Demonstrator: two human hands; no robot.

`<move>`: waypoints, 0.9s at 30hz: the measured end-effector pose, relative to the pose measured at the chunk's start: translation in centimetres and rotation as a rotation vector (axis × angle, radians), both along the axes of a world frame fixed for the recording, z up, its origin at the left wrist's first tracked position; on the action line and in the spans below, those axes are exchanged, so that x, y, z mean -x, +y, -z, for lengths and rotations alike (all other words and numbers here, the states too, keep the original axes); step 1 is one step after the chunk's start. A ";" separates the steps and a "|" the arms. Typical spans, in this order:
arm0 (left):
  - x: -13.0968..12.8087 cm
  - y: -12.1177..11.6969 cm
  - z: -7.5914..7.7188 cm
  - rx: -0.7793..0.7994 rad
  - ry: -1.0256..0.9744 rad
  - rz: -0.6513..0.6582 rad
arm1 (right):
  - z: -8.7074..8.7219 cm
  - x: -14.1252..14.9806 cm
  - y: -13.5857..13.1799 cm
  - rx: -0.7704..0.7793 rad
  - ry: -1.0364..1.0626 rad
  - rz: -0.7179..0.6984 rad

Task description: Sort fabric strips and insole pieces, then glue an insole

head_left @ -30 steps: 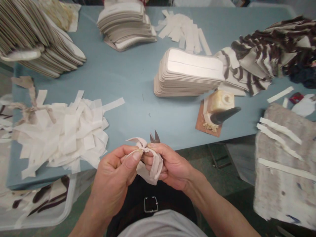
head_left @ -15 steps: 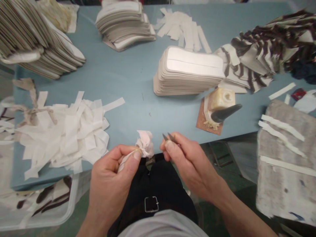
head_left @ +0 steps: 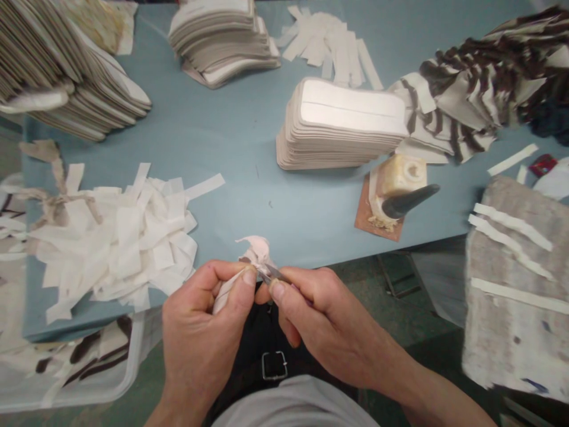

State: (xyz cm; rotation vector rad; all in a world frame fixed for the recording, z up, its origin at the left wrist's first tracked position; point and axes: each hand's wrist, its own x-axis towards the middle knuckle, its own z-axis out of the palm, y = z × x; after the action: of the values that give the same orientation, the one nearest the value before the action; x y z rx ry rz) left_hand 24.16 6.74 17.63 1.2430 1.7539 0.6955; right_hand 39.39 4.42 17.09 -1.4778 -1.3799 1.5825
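My left hand point(head_left: 202, 314) is closed around a bunched strip of pale fabric point(head_left: 254, 252), pinching it between thumb and fingers at the near table edge. My right hand point(head_left: 311, 314) grips small metal snips point(head_left: 270, 273), whose blades touch the fabric just by my left thumb. Both hands meet above my lap, in front of the blue table point(head_left: 231, 154).
A heap of white strips point(head_left: 120, 237) lies left. Stacks of pale padded pieces point(head_left: 338, 124) point(head_left: 222, 38) point(head_left: 66, 71) stand centre, back and far left. Striped fabric point(head_left: 480, 89) lies right, a wax block on a board point(head_left: 391, 196) near it, a grey pad point(head_left: 515, 279) right.
The hands drew apart, leaving the fabric in my left hand alone. My right hand has now swung the snips back to the left, onto the fabric by my left thumb.
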 end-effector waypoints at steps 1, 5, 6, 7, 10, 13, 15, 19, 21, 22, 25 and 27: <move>0.1 0.0 0.1 -0.001 0.005 0.002 | 0.0 0.0 0.1 -0.001 -0.007 0.001; 0.4 0.1 0.6 -0.034 0.001 0.024 | 0.1 0.2 0.3 0.000 -0.015 -0.003; 0.5 0.2 0.7 -0.040 -0.006 0.024 | 0.2 0.2 0.3 0.002 -0.012 -0.003; 0.5 0.2 0.9 -0.040 -0.015 0.020 | 0.2 0.2 0.3 0.003 -0.007 -0.002; 0.7 0.1 1.1 -0.039 -0.046 0.025 | 0.3 0.2 0.3 0.006 0.010 0.003; 0.9 0.1 1.4 -0.051 -0.049 0.059 | 0.4 0.3 0.1 -0.013 -0.004 0.004; 0.9 0.0 1.6 -0.058 -0.037 0.056 | 0.4 0.2 -0.1 -0.039 -0.033 -0.002; 1.0 -0.1 1.7 -0.086 -0.038 0.054 | 0.3 0.1 -0.4 -0.076 -0.066 0.001; 0.8 -0.2 1.7 -0.086 -0.034 0.061 | 0.3 0.2 -0.4 -0.070 -0.060 0.015; 0.7 -0.2 1.6 -0.083 -0.029 0.063 | 0.3 0.2 -0.4 -0.067 -0.059 0.022; 0.2 -0.5 1.1 -0.073 -0.004 0.047 | 0.3 0.3 -0.5 -0.060 -0.075 0.036; -0.1 -0.7 0.8 -0.070 0.001 0.037 | 0.3 0.4 -0.6 -0.058 -0.095 0.041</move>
State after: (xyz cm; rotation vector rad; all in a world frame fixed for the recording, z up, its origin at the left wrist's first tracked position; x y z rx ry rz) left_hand 24.28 6.02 16.85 1.3200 1.7159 0.7409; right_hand 39.02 3.86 16.80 -1.5543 -1.4267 1.4517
